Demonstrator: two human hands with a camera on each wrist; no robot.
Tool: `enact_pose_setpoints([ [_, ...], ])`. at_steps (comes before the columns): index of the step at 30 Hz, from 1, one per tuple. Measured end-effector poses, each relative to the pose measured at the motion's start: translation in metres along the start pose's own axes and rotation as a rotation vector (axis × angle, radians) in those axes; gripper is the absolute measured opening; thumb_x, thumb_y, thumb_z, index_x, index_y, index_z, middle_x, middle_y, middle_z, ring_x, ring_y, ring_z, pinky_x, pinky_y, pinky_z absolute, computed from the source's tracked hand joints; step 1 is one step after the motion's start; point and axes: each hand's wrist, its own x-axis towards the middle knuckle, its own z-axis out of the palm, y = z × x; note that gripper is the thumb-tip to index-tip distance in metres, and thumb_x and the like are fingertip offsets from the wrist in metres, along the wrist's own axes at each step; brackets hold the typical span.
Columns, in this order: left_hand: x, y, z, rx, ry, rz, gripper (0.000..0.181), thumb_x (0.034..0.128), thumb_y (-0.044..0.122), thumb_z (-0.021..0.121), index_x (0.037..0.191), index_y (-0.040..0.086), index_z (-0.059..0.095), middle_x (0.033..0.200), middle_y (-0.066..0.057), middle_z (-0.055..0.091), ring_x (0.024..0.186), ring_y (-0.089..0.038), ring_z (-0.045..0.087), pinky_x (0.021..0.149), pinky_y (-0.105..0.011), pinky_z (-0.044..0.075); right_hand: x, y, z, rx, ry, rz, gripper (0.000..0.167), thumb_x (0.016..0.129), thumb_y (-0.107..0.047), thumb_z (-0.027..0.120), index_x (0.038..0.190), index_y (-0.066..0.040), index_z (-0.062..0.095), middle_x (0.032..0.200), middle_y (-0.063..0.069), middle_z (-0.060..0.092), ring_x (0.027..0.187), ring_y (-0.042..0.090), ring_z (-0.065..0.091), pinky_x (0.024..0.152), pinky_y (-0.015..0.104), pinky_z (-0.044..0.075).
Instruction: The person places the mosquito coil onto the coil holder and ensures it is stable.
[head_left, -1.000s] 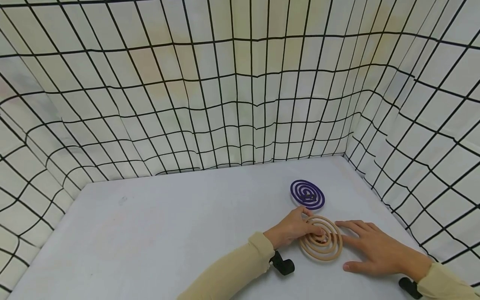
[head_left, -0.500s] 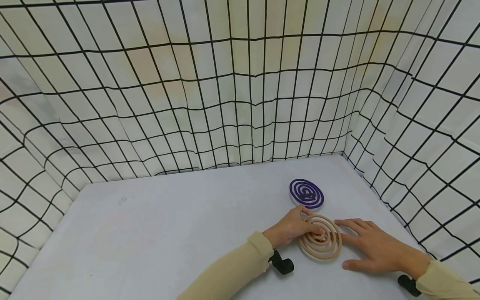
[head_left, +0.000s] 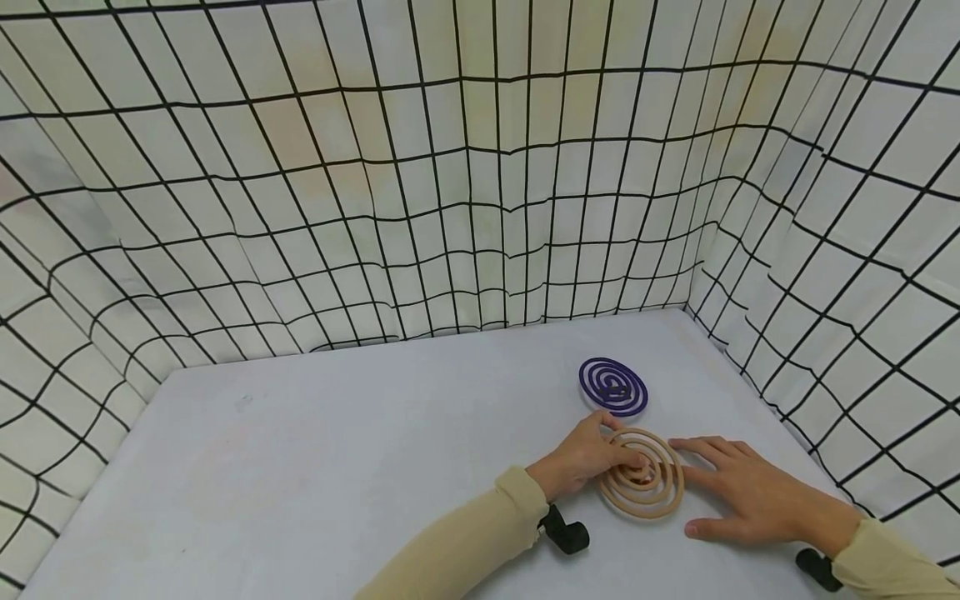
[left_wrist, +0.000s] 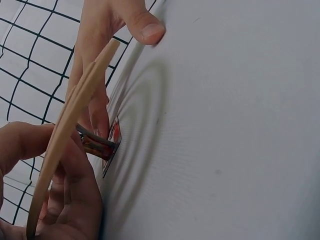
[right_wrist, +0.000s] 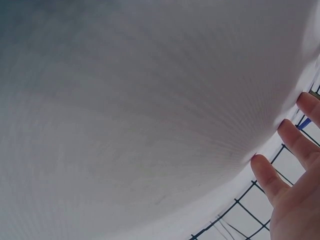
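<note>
A tan mosquito coil [head_left: 643, 510] is raised off the white table, gripped by my left hand [head_left: 581, 458]. The thumb lies on top near its centre, with fingers curled underneath in the left wrist view. Below the coil's middle, a small printed metal stand [left_wrist: 106, 147] has its flat base at the tabletop. My right hand [head_left: 757, 496] rests to the right with fingers spread. One right finger [left_wrist: 100, 117] reaches beside the stand; whether it touches is unclear. A purple mosquito coil [head_left: 592, 392] lies behind, a dark piece at its centre.
The white table [head_left: 337, 467] stretches away to the left. Black wire grid panels [head_left: 450, 208] backed with white cloth enclose its back and sides. A black wrist device [head_left: 566, 533] sits by the left sleeve, another [head_left: 817, 570] by the right.
</note>
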Motion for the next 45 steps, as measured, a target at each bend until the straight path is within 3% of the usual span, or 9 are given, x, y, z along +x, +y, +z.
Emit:
enact_pose_setpoints([
  [9, 0.0019, -0.0026, 0.0030, 0.012, 0.036, 0.002, 0.046, 0.0766, 0.007, 0.089, 0.107, 0.013, 0.055, 0.094, -0.004, 0.060, 0.082, -0.017, 0.054, 0.066, -0.026, 0.042, 0.0002, -0.0009, -0.0021, 0.019, -0.016, 0.014, 0.073, 0.087, -0.080, 0.058, 0.145, -0.036, 0.058, 0.152, -0.001, 0.052, 0.135, 0.028, 0.052, 0.102, 0.058, 0.046],
  [15, 0.0007, -0.0036, 0.0038, -0.012, 0.023, 0.001, 0.045, 0.0778, 0.008, 0.088, 0.107, 0.013, 0.054, 0.090, -0.004, 0.060, 0.076, -0.016, 0.056, 0.064, -0.025, 0.044, 0.0000, -0.0020, -0.0028, 0.025, -0.030, 0.023, 0.073, 0.087, -0.081, 0.056, 0.145, -0.037, 0.058, 0.152, -0.002, 0.052, 0.136, 0.028, 0.052, 0.103, 0.059, 0.046],
  [23, 0.0017, -0.0029, 0.0031, -0.009, 0.026, -0.011, 0.045, 0.0764, 0.006, 0.089, 0.108, 0.013, 0.057, 0.097, -0.004, 0.061, 0.085, -0.017, 0.055, 0.069, -0.026, 0.044, 0.0000, -0.0019, -0.0018, 0.022, -0.019, 0.012, 0.072, 0.088, -0.080, 0.057, 0.146, -0.037, 0.057, 0.152, -0.002, 0.052, 0.135, 0.027, 0.052, 0.102, 0.057, 0.047],
  [30, 0.0002, -0.0012, 0.0001, -0.041, -0.003, -0.028, 0.039, 0.0802, 0.007, 0.083, 0.111, 0.014, 0.059, 0.092, -0.004, 0.059, 0.081, -0.016, 0.054, 0.068, -0.025, 0.044, -0.0003, -0.0013, -0.0020, 0.019, -0.028, 0.017, 0.072, 0.088, -0.080, 0.057, 0.145, -0.037, 0.058, 0.152, -0.002, 0.051, 0.135, 0.027, 0.052, 0.103, 0.058, 0.046],
  [45, 0.0022, -0.0033, -0.0017, -0.020, -0.029, -0.005, 0.041, 0.0806, 0.009, 0.085, 0.112, 0.014, 0.058, 0.090, -0.004, 0.060, 0.078, -0.015, 0.055, 0.066, -0.025, 0.044, -0.0002, 0.0005, 0.0007, 0.008, -0.003, 0.004, 0.072, 0.087, -0.079, 0.058, 0.145, -0.036, 0.059, 0.151, -0.001, 0.053, 0.134, 0.027, 0.053, 0.102, 0.057, 0.047],
])
